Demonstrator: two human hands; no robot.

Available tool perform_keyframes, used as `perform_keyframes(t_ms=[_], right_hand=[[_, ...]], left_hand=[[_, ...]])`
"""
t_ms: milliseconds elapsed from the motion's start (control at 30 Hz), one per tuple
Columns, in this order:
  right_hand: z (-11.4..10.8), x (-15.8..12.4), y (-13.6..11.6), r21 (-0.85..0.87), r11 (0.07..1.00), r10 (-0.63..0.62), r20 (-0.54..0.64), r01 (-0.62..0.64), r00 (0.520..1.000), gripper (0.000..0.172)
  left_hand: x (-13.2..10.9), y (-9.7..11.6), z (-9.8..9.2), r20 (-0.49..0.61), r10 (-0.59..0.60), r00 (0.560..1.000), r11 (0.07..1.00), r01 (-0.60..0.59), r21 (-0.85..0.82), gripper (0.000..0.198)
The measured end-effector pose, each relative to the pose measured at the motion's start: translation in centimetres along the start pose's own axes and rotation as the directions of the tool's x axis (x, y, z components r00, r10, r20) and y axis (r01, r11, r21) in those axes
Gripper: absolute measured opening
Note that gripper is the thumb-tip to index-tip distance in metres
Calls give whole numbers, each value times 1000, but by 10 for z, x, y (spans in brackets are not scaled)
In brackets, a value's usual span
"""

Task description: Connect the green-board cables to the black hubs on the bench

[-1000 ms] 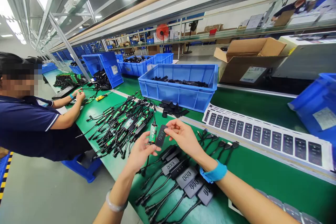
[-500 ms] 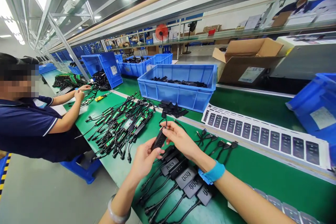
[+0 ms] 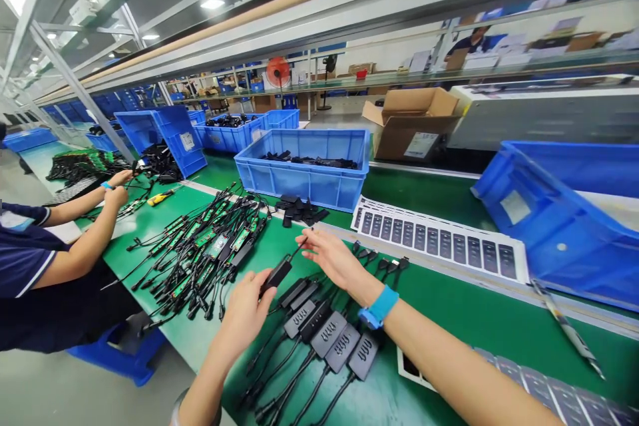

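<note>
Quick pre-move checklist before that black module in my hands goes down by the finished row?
1. Left hand grips black module: ok.
2. Right hand pinches its cable: ok.
3. Casing fully closed: cannot tell.
4. Finished row lies neatly on green mat: ok.
5. Bare spot at the row's far end: cannot tell.
6. Co-worker's hands well apart: ok.

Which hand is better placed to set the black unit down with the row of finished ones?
Left, probably. The left hand grips the black unit just above the near end of the row. The right hand only pinches its cable, fingers spread.
</note>
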State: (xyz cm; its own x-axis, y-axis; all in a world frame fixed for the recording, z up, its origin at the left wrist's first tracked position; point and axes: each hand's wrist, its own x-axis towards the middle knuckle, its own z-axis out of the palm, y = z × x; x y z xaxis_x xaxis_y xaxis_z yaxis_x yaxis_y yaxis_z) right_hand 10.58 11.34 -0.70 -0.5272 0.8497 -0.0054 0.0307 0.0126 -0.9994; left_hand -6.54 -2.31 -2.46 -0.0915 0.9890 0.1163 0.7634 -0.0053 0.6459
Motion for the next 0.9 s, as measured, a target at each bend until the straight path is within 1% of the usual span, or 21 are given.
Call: perform_keyframes(t_ms=[33, 100, 133, 200, 233, 300, 333, 367, 400, 433, 467, 500, 533, 567, 600, 633, 700, 767, 833, 900], right_hand=[[-9, 5, 3, -71, 997, 37, -43, -40, 998, 44], [-28, 15, 8, -229, 965, 110, -82, -126, 991, 30], [-36, 17, 10, -322, 932, 144, -87, -165, 986, 24], [-51, 20, 8, -528, 825, 203, -58, -203, 977, 13], [-57, 20, 5, -624, 756, 234, -28, -200, 972, 16], [-67, 21, -4, -774, 611, 295, 30, -164, 955, 34], [-70, 24, -10, -828, 543, 309, 40, -142, 950, 40], [-73, 28, -14, -871, 477, 301, 34, -119, 953, 42], [-74, 36, -18, -905, 414, 265, 20, -95, 964, 39], [-75, 45, -19, -933, 353, 205, 6, -68, 979, 32], [-76, 56, -19, -954, 296, 132, -2, -41, 991, 24], [-76, 68, -17, -969, 245, 60, 5, -10, 998, 19], [-75, 79, -14, -979, 202, 1, 26, 25, 1000, 21], [-75, 89, -9, -984, 168, -38, 60, 65, 998, 27], [-75, 98, -4, -984, 142, -61, 99, 107, 993, 30], [-75, 104, 1, -981, 122, -76, 139, 148, 987, 31], [-77, 111, 10, -971, 92, -102, 212, 222, 972, 30], [-82, 110, 17, -957, 66, -132, 273, 283, 953, 25], [-89, 106, 21, -944, 46, -171, 316, 328, 933, 20], [-95, 100, 21, -941, 41, -231, 320, 337, 919, 23]], left_hand=[[3, -2, 3, 33, -24, 999, 997, 22, 67, 39], [9, -3, 10, 91, -74, 993, 982, 56, 181, 34], [12, -2, 13, 109, -96, 989, 973, 70, 220, 30], [16, 1, 19, 132, -115, 985, 967, 80, 244, 25], [17, 2, 20, 148, -98, 984, 974, 64, 219, 24], [17, 2, 18, 217, -24, 976, 993, -2, 118, 27], [16, 1, 16, 254, 16, 967, 997, -36, 71, 29], [16, -2, 13, 274, 42, 961, 997, -57, 46, 31], [17, -6, 10, 266, 41, 963, 997, -58, 57, 32], [19, -11, 7, 225, 15, 974, 994, -39, 104, 32], [21, -16, 4, 144, -24, 989, 984, -2, 179, 32], [25, -23, 2, 32, -65, 997, 962, 54, 267, 34], [30, -29, 0, -86, -96, 992, 931, 120, 344, 36], [35, -35, -1, -186, -115, 976, 897, 182, 402, 37], [39, -40, -2, -255, -128, 958, 869, 233, 436, 38], [44, -45, -3, -297, -143, 944, 852, 270, 448, 39], [50, -52, -3, -317, -174, 932, 850, 305, 429, 38], [54, -57, -3, -309, -199, 930, 876, 310, 370, 33], [55, -59, -6, -306, -219, 927, 913, 305, 270, 30], [54, -59, -10, -298, -245, 923, 949, 291, 120, 33]])
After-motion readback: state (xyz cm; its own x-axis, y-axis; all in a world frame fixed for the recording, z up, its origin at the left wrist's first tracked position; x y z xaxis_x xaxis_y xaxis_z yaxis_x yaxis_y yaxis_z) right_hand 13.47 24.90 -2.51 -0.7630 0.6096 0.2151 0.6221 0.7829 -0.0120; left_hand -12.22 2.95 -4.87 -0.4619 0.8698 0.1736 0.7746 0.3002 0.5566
